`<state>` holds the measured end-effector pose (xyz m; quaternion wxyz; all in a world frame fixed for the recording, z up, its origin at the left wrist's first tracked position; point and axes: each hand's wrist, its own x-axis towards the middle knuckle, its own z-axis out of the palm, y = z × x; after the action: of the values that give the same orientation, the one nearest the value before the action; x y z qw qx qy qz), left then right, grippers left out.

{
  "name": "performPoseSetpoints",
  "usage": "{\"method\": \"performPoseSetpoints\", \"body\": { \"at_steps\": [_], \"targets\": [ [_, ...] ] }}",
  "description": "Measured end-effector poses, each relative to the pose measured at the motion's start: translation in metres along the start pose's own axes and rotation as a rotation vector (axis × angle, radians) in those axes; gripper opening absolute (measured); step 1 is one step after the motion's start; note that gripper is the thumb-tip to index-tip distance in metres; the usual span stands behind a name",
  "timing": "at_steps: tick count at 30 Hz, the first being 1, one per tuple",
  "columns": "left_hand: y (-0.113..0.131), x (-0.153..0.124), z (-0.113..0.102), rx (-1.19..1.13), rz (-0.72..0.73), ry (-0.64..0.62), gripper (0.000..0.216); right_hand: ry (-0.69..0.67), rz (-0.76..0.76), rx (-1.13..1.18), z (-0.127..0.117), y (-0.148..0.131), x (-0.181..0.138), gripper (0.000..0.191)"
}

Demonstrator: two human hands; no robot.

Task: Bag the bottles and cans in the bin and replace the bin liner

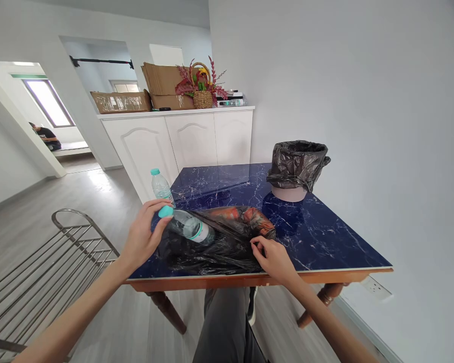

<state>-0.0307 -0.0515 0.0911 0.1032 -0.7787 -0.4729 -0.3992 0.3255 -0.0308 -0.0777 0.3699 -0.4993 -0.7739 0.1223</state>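
Observation:
My left hand (144, 236) grips the teal-capped end of a clear plastic bottle (188, 224), which lies tilted with its base inside the mouth of a black plastic bag (212, 249). The bag lies flat on the blue marble table (325, 237), and something orange (245, 216) shows through it. My right hand (274, 257) pinches the bag's edge near the table's front edge. A second clear bottle (161, 186) with a teal cap stands upright just behind my left hand.
A small bin lined with a black bag (297, 169) stands at the table's back right. A metal rack (41, 275) is at the left. White cabinets (181, 138) behind hold cardboard boxes and a flower basket (202, 88). A person (45, 135) sits in the far room.

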Motion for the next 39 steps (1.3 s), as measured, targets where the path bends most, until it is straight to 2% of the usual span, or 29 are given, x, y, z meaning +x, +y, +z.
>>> {"method": "performPoseSetpoints", "body": {
  "at_steps": [3,8,10,13,16,18,22,24,27,29,39],
  "targets": [
    [0.001,0.001,-0.004,-0.052,-0.047,0.096,0.029,0.002,0.001,-0.005,0.0,0.0,0.0,0.024],
    [0.004,0.024,-0.023,-0.302,-0.079,0.518,0.03,0.005,0.003,-0.011,0.0,0.0,0.0,0.023],
    [0.004,0.038,-0.036,-0.466,-0.041,0.678,0.034,0.006,0.004,-0.008,0.0,0.0,0.0,0.023],
    [0.005,0.053,-0.055,-0.548,0.077,0.792,0.039,-0.001,0.008,0.0,0.001,0.001,0.0,0.023],
    [0.003,0.055,-0.061,-0.47,0.118,0.784,0.037,-0.001,0.014,0.001,0.001,0.0,-0.001,0.023],
    [-0.006,0.053,-0.055,-0.434,0.063,0.737,0.037,0.006,0.008,-0.004,0.002,0.0,-0.002,0.024],
    [-0.044,0.053,-0.023,-0.385,-0.124,0.614,0.038,0.025,-0.014,-0.016,0.003,-0.001,-0.002,0.026],
    [-0.069,0.056,-0.004,-0.377,-0.209,0.594,0.041,0.024,-0.017,-0.019,0.003,-0.001,-0.002,0.027],
    [-0.098,0.061,0.02,-0.352,-0.287,0.565,0.043,0.017,-0.015,-0.017,0.002,-0.002,-0.001,0.027],
    [-0.109,0.062,0.03,-0.321,-0.317,0.546,0.041,0.018,-0.017,-0.023,0.001,-0.003,-0.001,0.027],
    [-0.135,0.058,0.043,-0.252,-0.416,0.446,0.038,0.012,-0.02,-0.04,0.001,-0.004,0.0,0.024]
  ]
}}
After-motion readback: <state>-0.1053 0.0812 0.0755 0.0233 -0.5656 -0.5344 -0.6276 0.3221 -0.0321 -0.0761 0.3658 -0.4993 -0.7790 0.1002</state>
